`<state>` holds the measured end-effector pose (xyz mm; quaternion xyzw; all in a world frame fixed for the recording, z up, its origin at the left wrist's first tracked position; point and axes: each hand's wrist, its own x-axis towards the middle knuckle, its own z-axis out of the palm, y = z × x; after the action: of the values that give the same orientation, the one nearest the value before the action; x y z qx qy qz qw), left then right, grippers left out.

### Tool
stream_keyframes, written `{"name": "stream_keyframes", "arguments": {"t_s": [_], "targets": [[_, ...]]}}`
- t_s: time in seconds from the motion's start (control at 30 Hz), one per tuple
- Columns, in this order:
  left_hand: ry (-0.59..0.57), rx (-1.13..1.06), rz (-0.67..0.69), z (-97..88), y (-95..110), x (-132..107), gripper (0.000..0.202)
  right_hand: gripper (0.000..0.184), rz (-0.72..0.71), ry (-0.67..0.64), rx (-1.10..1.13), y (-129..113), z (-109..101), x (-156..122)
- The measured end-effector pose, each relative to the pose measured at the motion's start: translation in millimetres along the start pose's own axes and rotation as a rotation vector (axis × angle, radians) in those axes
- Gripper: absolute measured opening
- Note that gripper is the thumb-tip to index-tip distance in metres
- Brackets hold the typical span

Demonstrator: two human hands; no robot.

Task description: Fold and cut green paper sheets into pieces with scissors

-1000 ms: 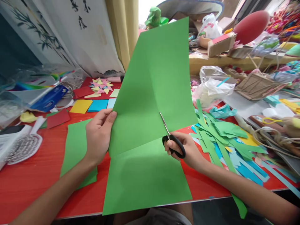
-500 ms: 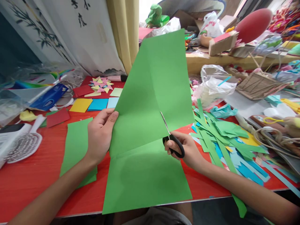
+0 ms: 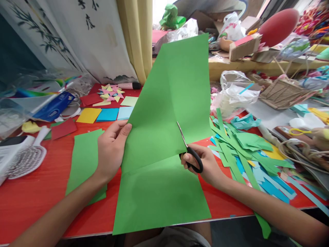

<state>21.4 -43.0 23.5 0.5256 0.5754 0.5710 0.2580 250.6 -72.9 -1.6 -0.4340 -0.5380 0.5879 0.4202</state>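
A large green paper sheet (image 3: 164, 113) is folded across its width, its upper half raised and its lower half lying on the red table (image 3: 38, 199). My left hand (image 3: 111, 151) grips the sheet's left edge at the fold. My right hand (image 3: 204, 164) is closed in the black handles of a pair of scissors (image 3: 189, 151). Their blades point up along a lengthwise crease into the raised half, just above the fold.
A second green sheet (image 3: 83, 164) lies under my left wrist. Green and blue paper strips (image 3: 241, 147) are heaped at the right. Coloured cards and paper stars (image 3: 109, 103) lie behind, a hairbrush (image 3: 25, 161) at the left, plastic bags and clutter (image 3: 239, 92) at the back right.
The raised half of the sheet has dropped lower and swung slightly right. The scissors stay at the fold, the blades a little further right.
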Motion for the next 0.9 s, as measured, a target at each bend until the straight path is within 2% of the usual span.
{"name": "stream_keyframes", "arguments": {"t_s": [0.7, 0.9], "targets": [[-0.016, 0.029, 0.027, 1.7, 2.4, -2.5, 0.022, 0.038, 0.002, 0.015, 0.038, 2.3, 0.9, -0.4], [-0.039, 0.032, 0.011, 1.6, 2.5, -7.5, 0.022, 0.049, 0.037, 0.041, -0.046, -1.1, -1.1, -0.9]]}}
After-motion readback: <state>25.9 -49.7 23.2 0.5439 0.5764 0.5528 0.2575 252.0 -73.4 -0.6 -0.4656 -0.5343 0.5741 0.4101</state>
